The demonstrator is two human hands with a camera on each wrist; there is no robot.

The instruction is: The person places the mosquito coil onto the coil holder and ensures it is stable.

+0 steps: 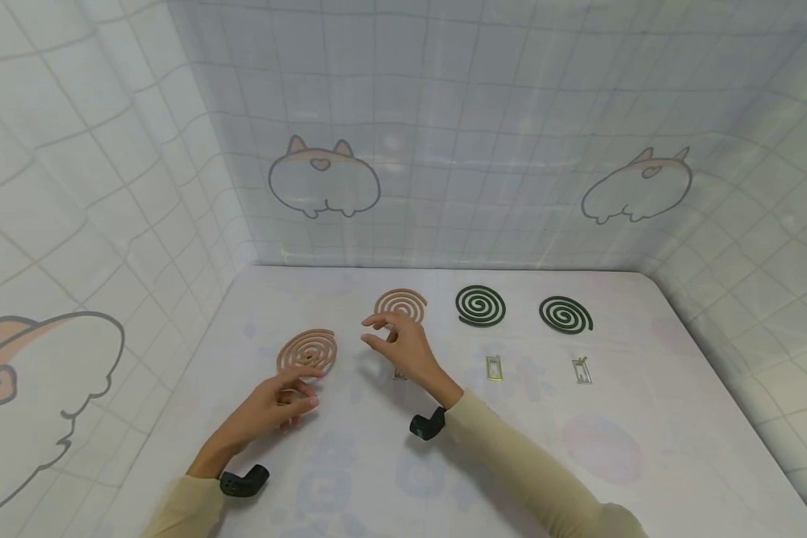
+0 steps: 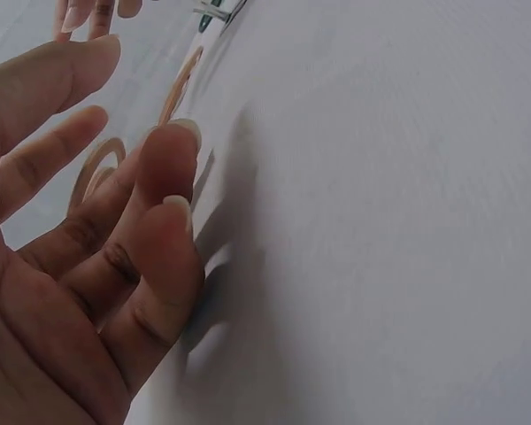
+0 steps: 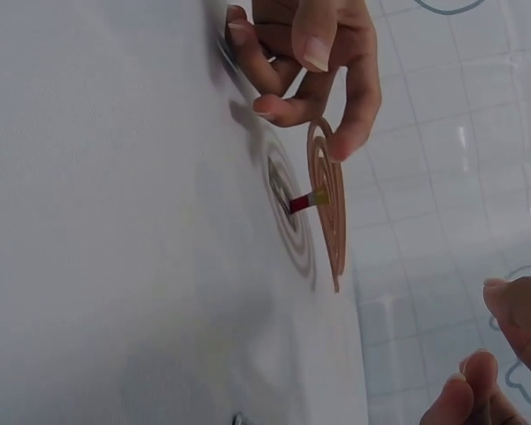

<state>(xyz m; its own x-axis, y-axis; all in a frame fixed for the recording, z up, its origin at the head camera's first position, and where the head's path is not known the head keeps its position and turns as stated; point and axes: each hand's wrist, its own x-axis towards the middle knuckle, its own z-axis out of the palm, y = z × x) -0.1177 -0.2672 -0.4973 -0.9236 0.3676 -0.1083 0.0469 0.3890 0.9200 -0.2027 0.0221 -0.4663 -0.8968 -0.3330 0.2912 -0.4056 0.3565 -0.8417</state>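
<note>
One brown coil [image 1: 307, 348] sits raised off the table [image 1: 511, 426] on a small stand [image 3: 303, 202], at the fingers of my left grip [image 1: 272, 403]; contact cannot be confirmed. That grip is loosely curved and holds nothing. My right grip [image 1: 406, 347] is empty, thumb and forefinger apart, above a partly hidden metal frame [image 1: 400, 374]. Beyond it lies a second brown coil [image 1: 401, 300]. Further right: two green coils [image 1: 480, 305], a gold frame [image 1: 494, 368] and a silver frame [image 1: 581, 370] nearer me
</note>
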